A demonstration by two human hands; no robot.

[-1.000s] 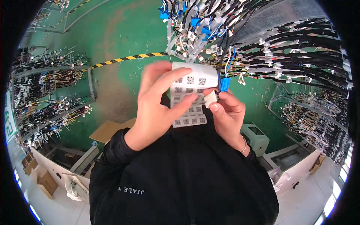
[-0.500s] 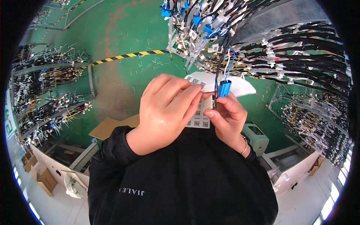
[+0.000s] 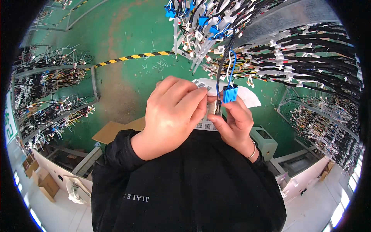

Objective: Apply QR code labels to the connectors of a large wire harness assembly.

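My right hand (image 3: 236,120) pinches a white connector (image 3: 213,108) between thumb and fingers, with dark wires running up from it. Just above those fingers hangs a blue connector (image 3: 230,94) on a blue and a white wire. My left hand (image 3: 170,116) is closed, its thumb and fingertips brought together at the left side of the white connector. Whatever they may pinch is hidden. A sheet of square printed labels (image 3: 207,126) lies behind both hands, partly covered by them. Its white backing paper (image 3: 250,97) sticks out past my right fingers.
Wire harnesses (image 3: 309,58) with black sleeves hang from a metal rack at the upper right. More wire bundles hang on racks at left (image 3: 54,69) and right (image 3: 328,123). A cardboard piece (image 3: 112,131) and a pale green machine (image 3: 264,142) flank me. Wire scraps litter the green floor.
The blue connector has turned and shifted slightly left and down. My left fingertips have come closer over the white connector, and less of the label sheet shows between the hands.
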